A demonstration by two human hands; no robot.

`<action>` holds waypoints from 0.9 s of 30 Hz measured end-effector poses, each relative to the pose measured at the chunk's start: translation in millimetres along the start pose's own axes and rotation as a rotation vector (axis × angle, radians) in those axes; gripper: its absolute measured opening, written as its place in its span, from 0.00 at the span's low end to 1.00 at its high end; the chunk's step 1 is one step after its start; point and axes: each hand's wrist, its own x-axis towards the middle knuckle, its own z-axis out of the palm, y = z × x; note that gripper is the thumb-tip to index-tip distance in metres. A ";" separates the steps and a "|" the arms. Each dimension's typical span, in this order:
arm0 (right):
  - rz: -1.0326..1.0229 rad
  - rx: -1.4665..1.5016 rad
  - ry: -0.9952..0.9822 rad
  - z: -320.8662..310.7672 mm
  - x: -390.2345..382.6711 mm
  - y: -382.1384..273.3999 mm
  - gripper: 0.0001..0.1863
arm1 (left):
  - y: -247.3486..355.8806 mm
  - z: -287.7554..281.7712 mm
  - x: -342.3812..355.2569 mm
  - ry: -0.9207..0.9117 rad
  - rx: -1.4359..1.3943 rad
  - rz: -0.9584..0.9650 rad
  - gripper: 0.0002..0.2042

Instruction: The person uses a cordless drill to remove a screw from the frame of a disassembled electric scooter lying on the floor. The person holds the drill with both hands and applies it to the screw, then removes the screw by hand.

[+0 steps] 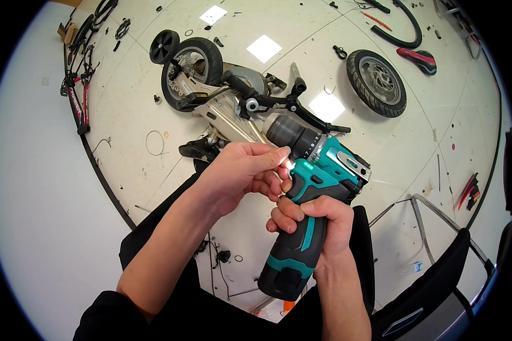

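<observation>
A teal and black cordless drill [310, 233] lies across the middle of the view, its dark chuck pointing up and left. Fingers of my right hand [333, 219] are wrapped round the drill's grip. My left hand [244, 170] is beside the drill body, thumb and fingers pinched together near its glowing work light. Whatever sits in that pinch, if anything, is too small or hidden to name. Just beyond the chuck, a small bike [227, 116] with a pale metal frame lies on its side, with its handlebar toward the right.
A loose wheel with a black tyre [375, 83] and a red and black saddle [418, 59] lie at the far right. More bike frames [79, 96] lean along the left wall. Small parts are scattered over the tiled floor [301, 34]. A metal-framed chair [432, 284] stands at the lower right.
</observation>
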 end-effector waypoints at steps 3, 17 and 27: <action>0.002 0.001 0.009 -0.2 0.0 0.2 0.17 | -0.4 -0.2 0.6 0.002 -0.003 -0.001 0.14; 0.009 0.016 0.011 -0.9 -0.4 0.1 0.18 | -0.5 -1.2 0.6 -0.004 -0.002 0.004 0.14; -0.003 -0.013 0.043 2.6 -0.2 0.0 0.18 | -0.9 -0.9 0.5 -0.021 -0.023 0.005 0.13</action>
